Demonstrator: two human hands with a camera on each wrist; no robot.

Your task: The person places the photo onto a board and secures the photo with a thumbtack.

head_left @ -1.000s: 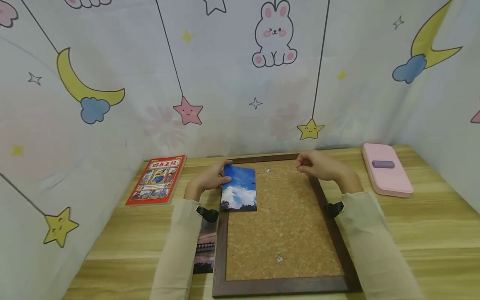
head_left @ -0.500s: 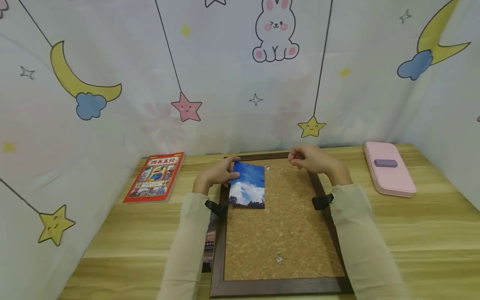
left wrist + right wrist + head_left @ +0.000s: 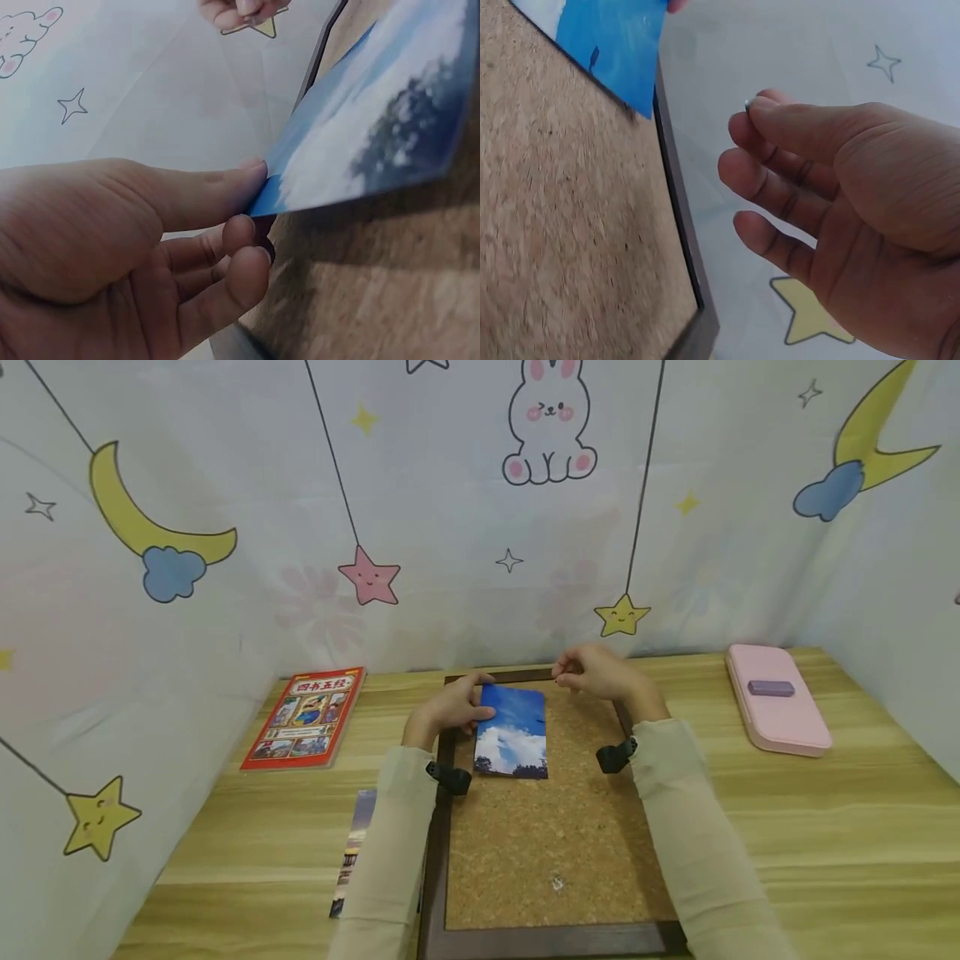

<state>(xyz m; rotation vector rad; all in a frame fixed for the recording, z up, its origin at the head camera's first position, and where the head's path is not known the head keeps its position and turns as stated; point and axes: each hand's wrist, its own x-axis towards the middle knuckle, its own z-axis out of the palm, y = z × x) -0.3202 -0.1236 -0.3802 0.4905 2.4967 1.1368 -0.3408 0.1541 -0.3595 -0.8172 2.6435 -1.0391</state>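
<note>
Blue photo (image 3: pixel 512 735) in pinch of left hand (image 3: pixel 452 703) (shiny bit (image 3: pixel 748 106) in pinch of right hand (image 3: pixel 597 671))

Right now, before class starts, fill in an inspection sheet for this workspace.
Surface: striped wood-grain table.
Job's things: rectangular blue-sky photo print, over a brown-framed cork board; purplish photo print, partly hidden.
Clutter: red illustrated book, pink rounded case.
Grips: left grip pinches the blue-sky photo print's edge; right grip pinches a tiny shiny piece, too small to identify.
Cables: nothing seen.
Surroundings: pale fabric backdrop with cartoon prints.
</note>
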